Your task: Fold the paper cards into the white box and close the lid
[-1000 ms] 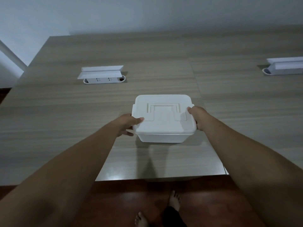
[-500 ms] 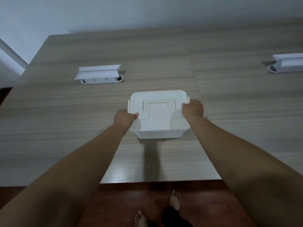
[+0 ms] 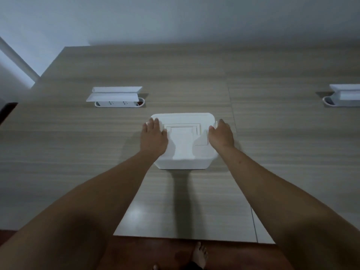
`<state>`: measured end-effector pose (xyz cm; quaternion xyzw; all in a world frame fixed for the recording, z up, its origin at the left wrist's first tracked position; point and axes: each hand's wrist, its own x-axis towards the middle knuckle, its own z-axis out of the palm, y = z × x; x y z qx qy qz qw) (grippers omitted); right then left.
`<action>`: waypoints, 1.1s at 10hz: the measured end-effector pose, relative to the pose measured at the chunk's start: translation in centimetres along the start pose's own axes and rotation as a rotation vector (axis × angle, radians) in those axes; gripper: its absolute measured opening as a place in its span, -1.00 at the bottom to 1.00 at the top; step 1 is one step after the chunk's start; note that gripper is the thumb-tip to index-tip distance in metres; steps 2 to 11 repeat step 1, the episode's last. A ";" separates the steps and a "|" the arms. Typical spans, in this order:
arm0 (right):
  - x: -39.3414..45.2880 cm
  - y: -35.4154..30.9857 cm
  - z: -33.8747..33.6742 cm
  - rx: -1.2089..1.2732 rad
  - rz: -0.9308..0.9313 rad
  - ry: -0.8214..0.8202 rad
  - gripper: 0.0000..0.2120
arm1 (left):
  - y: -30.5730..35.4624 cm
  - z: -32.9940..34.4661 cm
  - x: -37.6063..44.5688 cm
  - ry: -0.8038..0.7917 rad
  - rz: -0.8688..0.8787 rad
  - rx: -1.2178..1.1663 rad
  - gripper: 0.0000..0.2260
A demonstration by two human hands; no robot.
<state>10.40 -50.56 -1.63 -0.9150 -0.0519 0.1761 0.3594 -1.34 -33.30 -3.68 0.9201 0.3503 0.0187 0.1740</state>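
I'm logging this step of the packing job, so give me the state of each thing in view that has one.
White plastic box: upright on the wood-grain table, lid on.
White lid: flat on the box, handle folded down.
Left hand: open, palm on the lid's left side.
Right hand: on the lid's right edge.
White pop-up socket unit: cover raised.
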 end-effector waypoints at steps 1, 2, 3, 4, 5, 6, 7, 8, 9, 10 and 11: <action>-1.5 -1.0 -3.1 0.208 -0.108 0.077 -0.48 | 0.3 1.5 0.7 0.002 0.110 0.128 -0.45; -1.5 -1.0 -3.1 0.208 -0.108 0.077 -0.48 | 0.3 1.5 0.7 0.002 0.110 0.128 -0.45; -1.5 -1.0 -3.1 0.208 -0.108 0.077 -0.48 | 0.3 1.5 0.7 0.002 0.110 0.128 -0.45; -1.5 -1.0 -3.1 0.208 -0.108 0.077 -0.48 | 0.3 1.5 0.7 0.002 0.110 0.128 -0.45; -1.5 -1.0 -3.1 0.208 -0.108 0.077 -0.48 | 0.3 1.5 0.7 0.002 0.110 0.128 -0.45; -1.5 -1.0 -3.1 0.208 -0.108 0.077 -0.48 | 0.3 1.5 0.7 0.002 0.110 0.128 -0.45; -1.5 -1.0 -3.1 0.208 -0.108 0.077 -0.48 | 0.3 1.5 0.7 0.002 0.110 0.128 -0.45; -1.5 -1.0 -3.1 0.208 -0.108 0.077 -0.48 | 0.3 1.5 0.7 0.002 0.110 0.128 -0.45; -1.5 -1.0 -3.1 0.208 -0.108 0.077 -0.48 | 0.3 1.5 0.7 0.002 0.110 0.128 -0.45; -1.5 -1.0 -3.1 0.208 -0.108 0.077 -0.48 | 0.3 1.5 0.7 0.002 0.110 0.128 -0.45; -1.5 -1.0 -3.1 0.208 -0.108 0.077 -0.48 | 0.3 1.5 0.7 0.002 0.110 0.128 -0.45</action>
